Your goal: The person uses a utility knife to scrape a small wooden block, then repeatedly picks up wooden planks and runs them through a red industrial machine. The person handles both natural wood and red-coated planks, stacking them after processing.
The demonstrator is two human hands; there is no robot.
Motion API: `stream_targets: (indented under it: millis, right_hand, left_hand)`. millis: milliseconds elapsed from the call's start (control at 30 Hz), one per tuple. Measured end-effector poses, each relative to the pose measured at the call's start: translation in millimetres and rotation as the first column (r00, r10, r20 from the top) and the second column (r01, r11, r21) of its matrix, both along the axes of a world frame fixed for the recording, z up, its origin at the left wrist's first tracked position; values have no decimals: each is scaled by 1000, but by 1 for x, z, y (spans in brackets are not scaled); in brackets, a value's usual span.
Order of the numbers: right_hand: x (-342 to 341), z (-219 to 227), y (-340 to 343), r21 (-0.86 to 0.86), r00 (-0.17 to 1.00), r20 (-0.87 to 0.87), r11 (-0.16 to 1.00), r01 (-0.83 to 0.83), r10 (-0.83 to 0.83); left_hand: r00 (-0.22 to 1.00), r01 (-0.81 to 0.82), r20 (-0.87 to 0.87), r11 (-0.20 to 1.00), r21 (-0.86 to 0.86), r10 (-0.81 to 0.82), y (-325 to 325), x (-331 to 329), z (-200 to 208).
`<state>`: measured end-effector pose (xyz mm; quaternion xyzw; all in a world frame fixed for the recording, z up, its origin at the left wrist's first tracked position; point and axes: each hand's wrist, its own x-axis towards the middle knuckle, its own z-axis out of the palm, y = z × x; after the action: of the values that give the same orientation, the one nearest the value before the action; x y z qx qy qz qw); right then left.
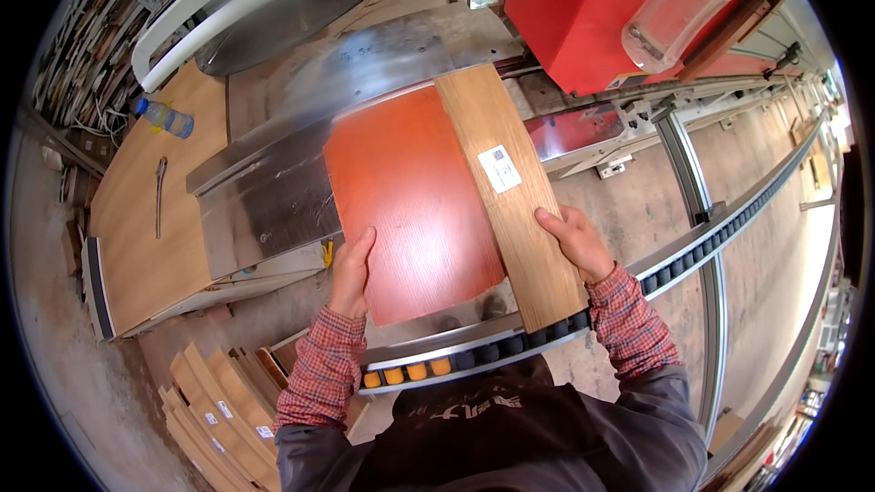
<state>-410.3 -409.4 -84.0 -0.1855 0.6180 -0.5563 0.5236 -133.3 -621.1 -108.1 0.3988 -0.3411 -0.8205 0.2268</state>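
A reddish-orange wood-grain panel lies flat in front of me on the machine's metal table. Along its right edge is a narrower light-brown wood board with a white label, its far end reaching a little past the panel. My left hand grips the panel's near left edge, thumb on top and fingers underneath. On the other side, my right hand is closed on the board's right edge, thumb on its upper face. Whether the two pieces touch or overlap I cannot tell.
A red machine housing stands at the far right, beside a white curved arm. A roller rail runs close before me. On the left wooden worktop lie a bottle and a wrench-like tool. Labelled boards lean below.
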Motion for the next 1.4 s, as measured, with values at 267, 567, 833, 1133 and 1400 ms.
stream_targets:
  millis: [267,567,833,1133,1400]
  right_hand:
    - [-27,9,15,-1,994,107,999,38,-38]
    - [-128,6,67,42,993,89,996,75,-79]
    - [-218,3,112,47,997,18,996,71,-72]
    - [-315,-3,163,48,996,-20,995,91,-91]
    - [-439,-2,206,268,649,-754,949,166,99]
  left_hand:
    - [999,-48,7,997,62,48,20,-31,3]
    - [997,-11,-80,992,127,21,69,-130,-2]
    - [990,34,-139,990,138,-15,112,-220,1]
    - [981,12,-194,999,41,-4,163,-322,-17]
    - [976,-5,-217,999,-38,-3,207,-432,-32]
